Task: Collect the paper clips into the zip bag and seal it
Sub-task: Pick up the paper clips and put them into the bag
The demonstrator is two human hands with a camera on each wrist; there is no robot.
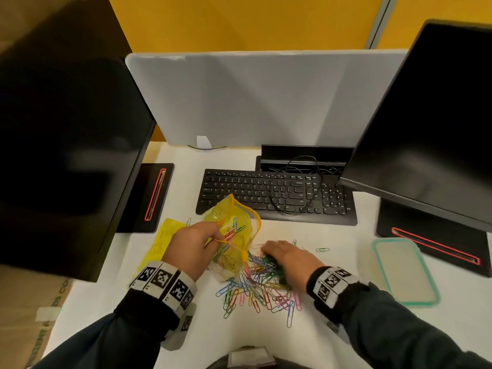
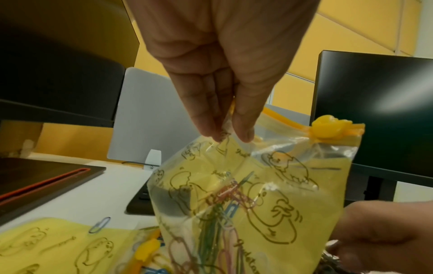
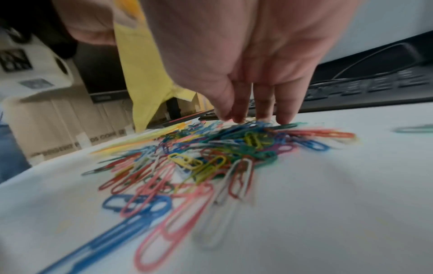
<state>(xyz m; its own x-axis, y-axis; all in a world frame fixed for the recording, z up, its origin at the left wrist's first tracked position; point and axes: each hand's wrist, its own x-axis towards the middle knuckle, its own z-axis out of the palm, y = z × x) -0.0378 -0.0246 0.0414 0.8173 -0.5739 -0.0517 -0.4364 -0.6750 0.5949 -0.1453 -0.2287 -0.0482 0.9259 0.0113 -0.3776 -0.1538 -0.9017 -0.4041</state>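
Observation:
My left hand (image 1: 195,245) pinches the rim of a clear yellow zip bag (image 1: 234,235) printed with cartoon figures and holds it up above the desk. Its mouth stands open and several coloured paper clips (image 2: 225,207) lie inside the bag (image 2: 257,194). The yellow slider (image 2: 325,128) sits at one end of the zip. A pile of coloured paper clips (image 1: 261,283) lies on the white desk just right of the bag. My right hand (image 1: 286,255) reaches down onto the far side of that pile (image 3: 211,153), its fingertips (image 3: 262,115) touching the clips.
A second yellow zip bag (image 1: 162,241) lies flat left of my left hand. A black keyboard (image 1: 277,195) with a loose cable is behind the pile. A teal-rimmed lid (image 1: 404,270) lies to the right. Two dark monitors (image 1: 426,115) flank the desk. A stray clip (image 1: 322,249) lies apart.

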